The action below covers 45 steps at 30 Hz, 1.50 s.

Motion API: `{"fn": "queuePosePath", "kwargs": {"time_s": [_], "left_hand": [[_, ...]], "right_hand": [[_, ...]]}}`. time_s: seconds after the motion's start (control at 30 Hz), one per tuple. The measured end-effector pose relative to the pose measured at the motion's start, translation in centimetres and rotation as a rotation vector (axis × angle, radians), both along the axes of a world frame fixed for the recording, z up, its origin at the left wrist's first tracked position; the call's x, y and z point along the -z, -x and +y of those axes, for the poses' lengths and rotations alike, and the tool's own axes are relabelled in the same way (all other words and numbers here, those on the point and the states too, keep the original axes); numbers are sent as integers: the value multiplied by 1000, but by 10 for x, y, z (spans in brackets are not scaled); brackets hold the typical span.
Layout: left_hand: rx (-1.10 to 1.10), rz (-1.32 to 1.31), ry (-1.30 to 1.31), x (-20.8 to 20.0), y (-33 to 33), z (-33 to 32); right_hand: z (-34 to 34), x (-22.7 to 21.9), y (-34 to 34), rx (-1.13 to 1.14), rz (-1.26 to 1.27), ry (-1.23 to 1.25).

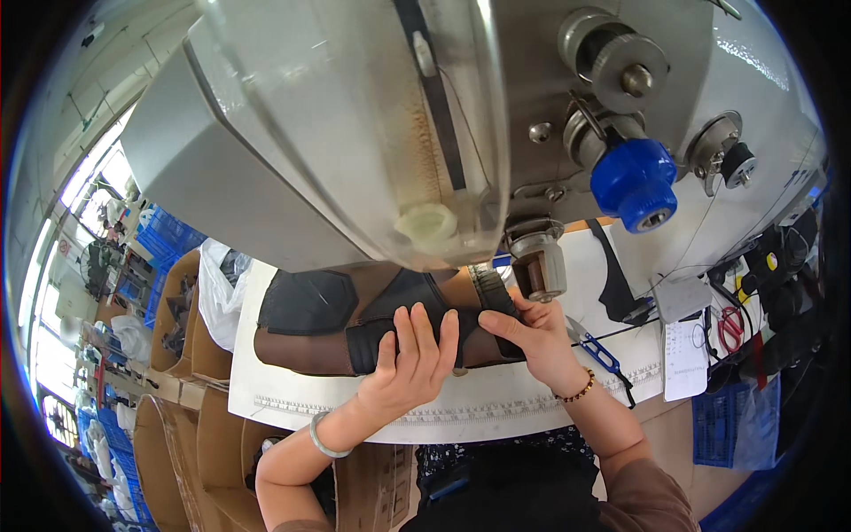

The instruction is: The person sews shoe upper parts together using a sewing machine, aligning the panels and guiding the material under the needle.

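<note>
A brown and black leather-like piece with sewn panels [306, 344] lies under the head of a sewing machine [292, 168]. My left hand [412, 359] rests on its near middle, fingers stretched out and flat. At the right end of the piece, my right hand [539, 341] pinches the dark gathered edge between thumb and fingers. That edge sits just beside the metal presser part [538, 266]. The needle and the far side of the piece are hidden behind the machine head.
The white table [372, 430] has a ruler strip along its near edge. Blue-handled snips [599, 353] lie right of my right hand, with a black cut piece [613, 279] beyond. A notepad [684, 359] and red scissors [730, 330] are farther right. Cardboard boxes [168, 457] stand left.
</note>
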State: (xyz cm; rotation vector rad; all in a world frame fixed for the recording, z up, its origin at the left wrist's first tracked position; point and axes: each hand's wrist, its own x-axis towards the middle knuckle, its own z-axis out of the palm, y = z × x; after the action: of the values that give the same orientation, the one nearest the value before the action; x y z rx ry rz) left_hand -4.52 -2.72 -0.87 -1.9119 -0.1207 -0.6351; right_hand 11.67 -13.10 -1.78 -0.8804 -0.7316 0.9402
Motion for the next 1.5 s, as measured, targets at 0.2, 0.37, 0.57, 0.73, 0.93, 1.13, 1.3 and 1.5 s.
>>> {"fn": "queuePosePath", "kwargs": {"time_s": [0.2, 0.37, 0.57, 0.73, 0.93, 1.13, 1.3, 1.5], "left_hand": [[49, -26, -19, -2, -1, 3], [53, -24, -13, -3, -1, 4], [40, -28, 13, -1, 0, 12], [60, -45, 21, 1, 1, 21], [77, -43, 54, 1, 1, 24], [52, -13, 77, -5, 1, 24], [47, -21, 115, -6, -3, 25], [124, -118, 277, -6, -7, 24]], "right_hand": [[0, -1, 3, 22, 37, -53], [1, 1, 1, 4, 9, -30], [3, 0, 7, 21, 65, -51], [5, -2, 11, 57, 15, -47], [6, -3, 15, 112, -16, -33], [9, -5, 15, 130, -15, -39], [5, -2, 6, 44, 31, 19], [-1, 10, 2, -21, -73, -60]]}}
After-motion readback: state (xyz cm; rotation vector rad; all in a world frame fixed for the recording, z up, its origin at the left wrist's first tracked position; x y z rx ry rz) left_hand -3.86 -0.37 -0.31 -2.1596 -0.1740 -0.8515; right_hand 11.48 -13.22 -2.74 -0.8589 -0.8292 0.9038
